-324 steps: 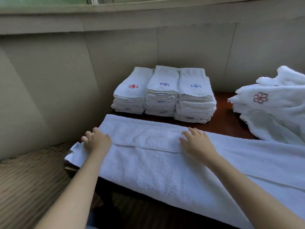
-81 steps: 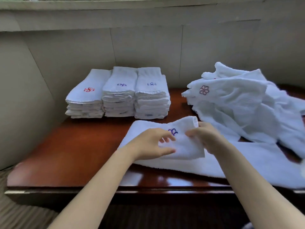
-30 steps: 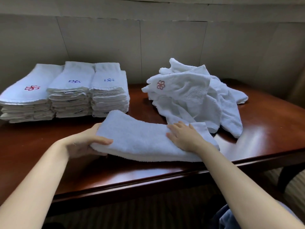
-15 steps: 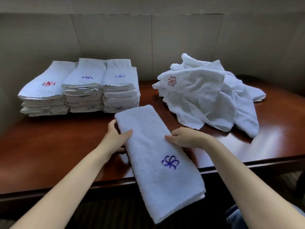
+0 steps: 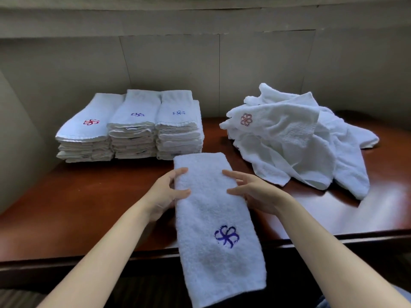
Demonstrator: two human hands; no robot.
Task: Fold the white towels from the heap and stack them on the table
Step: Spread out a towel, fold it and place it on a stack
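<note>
Both hands (image 5: pixel 165 194) (image 5: pixel 253 193) grip folded towel (image 5: pixel 213 210) between them, seemingly lifted off table (image 5: pixel 89 207).

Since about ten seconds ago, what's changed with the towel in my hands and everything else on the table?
The towel, then spread long across the table, is now a narrow folded strip with its blue emblem up, its near end hanging over the front edge. The left hand and right hand grip its two sides. The three stacks and the heap look unchanged.
</note>
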